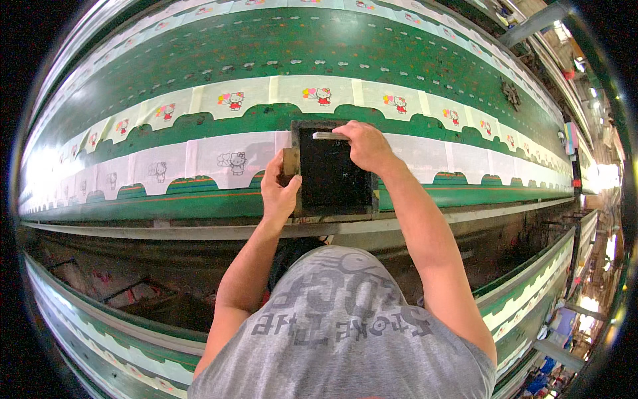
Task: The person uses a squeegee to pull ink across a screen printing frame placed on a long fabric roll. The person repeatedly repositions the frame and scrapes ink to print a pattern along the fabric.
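Note:
A dark rectangular screen frame (335, 179) lies over a row of pale cut fabric pieces (143, 179) on the long green table (153, 206). My left hand (279, 186) grips a wooden block on the frame's left side. My right hand (365, 146) holds a metal-topped squeegee (325, 135) inside the frame, near its far end. Pieces left of the frame bear black outlines of a cartoon cat with balloons (232, 161); to the right, the visible ones look blank. Beyond them runs a row of white pieces with coloured cat prints (316, 96).
More long strips of pieces (412, 16) lie farther across. A metal rail (166, 229) edges the table in front of me, above a dark gap. Another long table (119, 332) runs behind me. Metal beams (538, 25) and assorted clutter (551, 372) sit at the far right.

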Available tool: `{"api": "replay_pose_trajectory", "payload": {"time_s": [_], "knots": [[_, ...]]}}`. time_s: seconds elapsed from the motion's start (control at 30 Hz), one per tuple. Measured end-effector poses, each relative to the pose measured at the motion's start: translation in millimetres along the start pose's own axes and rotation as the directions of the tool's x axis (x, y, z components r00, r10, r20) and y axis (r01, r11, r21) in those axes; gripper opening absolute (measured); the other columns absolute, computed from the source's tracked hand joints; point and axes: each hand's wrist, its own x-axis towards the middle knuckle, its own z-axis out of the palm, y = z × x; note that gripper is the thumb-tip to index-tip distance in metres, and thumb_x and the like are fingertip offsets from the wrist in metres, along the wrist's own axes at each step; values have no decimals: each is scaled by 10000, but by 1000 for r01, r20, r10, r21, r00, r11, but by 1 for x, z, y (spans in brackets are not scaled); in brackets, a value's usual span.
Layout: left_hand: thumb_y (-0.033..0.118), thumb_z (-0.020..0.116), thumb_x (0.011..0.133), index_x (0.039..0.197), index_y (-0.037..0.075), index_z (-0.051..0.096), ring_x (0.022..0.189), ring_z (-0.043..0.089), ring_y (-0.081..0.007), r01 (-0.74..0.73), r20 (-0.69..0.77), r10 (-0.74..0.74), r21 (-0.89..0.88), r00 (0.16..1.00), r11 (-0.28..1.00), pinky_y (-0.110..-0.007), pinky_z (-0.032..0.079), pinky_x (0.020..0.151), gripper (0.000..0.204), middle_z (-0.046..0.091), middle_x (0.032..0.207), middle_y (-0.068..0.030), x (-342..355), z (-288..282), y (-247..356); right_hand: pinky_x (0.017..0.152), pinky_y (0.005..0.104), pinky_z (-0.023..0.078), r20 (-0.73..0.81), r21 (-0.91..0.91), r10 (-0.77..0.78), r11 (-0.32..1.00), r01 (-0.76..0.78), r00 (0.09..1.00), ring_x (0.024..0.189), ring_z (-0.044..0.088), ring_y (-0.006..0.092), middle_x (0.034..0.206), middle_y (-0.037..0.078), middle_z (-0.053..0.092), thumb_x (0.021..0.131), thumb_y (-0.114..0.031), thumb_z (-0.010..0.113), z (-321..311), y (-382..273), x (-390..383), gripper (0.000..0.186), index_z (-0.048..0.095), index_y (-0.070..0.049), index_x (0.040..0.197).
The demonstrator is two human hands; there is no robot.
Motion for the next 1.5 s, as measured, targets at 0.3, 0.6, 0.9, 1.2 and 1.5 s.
{"api": "replay_pose_trajectory", "payload": {"time_s": [0.3, 0.6, 0.9, 1.2, 1.5], "knots": [[-72, 773, 943, 1666, 1, 547, 1347, 676, -220, -25, -42, 26, 31, 999, 999, -386, 523, 1171, 761, 701, 1484, -142, -6, 4, 3, 1034, 512, 569, 83, -40, -25, 999, 29, 996, 1121, 720, 382, 1174, 131, 778, 876, 41, 653, 6, -65, -80, 499, 813, -101, 1327], [-55, 781, 823, 1694, -11, 495, 1443, 632, -299, -98, -59, 115, 245, 992, 965, -391, 470, 1238, 918, 646, 1570, -197, -12, 19, 17, 1015, 500, 567, 21, -8, -53, 999, 53, 998, 1126, 704, 356, 1221, 105, 762, 869, -14, 727, 16, -88, -130, 428, 804, -77, 1284], [-95, 727, 758, 1693, -29, 493, 1532, 577, -302, -237, -68, 260, 242, 963, 941, -409, 428, 1301, 966, 575, 1683, -202, -25, 82, 36, 1035, 497, 573, -276, 170, 19, 985, 30, 961, 1171, 713, 346, 1218, 83, 769, 832, -26, 844, -12, -33, -181, 384, 818, -84, 1210], [-82, 736, 745, 1705, -14, 490, 1532, 589, -335, -226, -91, 262, 290, 961, 930, -416, 420, 1308, 993, 613, 1640, -225, -54, 249, 15, 1064, 506, 580, -312, 163, 50, 987, 2, 949, 1180, 720, 369, 1215, 98, 771, 874, 2, 782, -71, 85, -276, 345, 819, -77, 1208], [-112, 725, 762, 1723, 19, 487, 1408, 653, -241, -94, -114, 105, 98, 988, 991, -349, 518, 1168, 999, 659, 1574, -148, -63, 304, 5, 1059, 500, 556, -203, 27, -131, 990, 139, 970, 1205, 703, 359, 1286, 105, 743, 852, -28, 772, -101, 127, -289, 405, 789, -73, 1254]]}}
